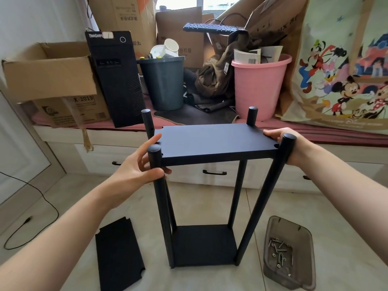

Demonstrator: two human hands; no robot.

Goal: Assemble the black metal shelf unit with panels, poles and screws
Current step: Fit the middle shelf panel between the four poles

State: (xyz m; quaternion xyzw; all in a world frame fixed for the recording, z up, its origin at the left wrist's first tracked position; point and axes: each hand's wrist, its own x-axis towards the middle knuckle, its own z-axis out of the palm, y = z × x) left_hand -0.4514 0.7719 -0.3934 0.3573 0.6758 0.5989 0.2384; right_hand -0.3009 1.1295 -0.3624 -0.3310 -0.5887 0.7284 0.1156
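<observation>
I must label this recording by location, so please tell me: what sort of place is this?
Probably a room at home used for storage: a tiled floor, a window bench with drawers, cardboard boxes, and plastic bins.

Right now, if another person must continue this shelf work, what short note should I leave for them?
Left hand: grips the top panel at its left end, beside the front-left pole.
Right hand: holds the panel's right end, behind the front-right pole.
Done: bottom panel sits between four upright poles; the top panel is held near the pole tops.
Left: I cannot see screws in the top panel. A spare panel lies on the floor at left; screws wait in the grey tray at right.
</observation>
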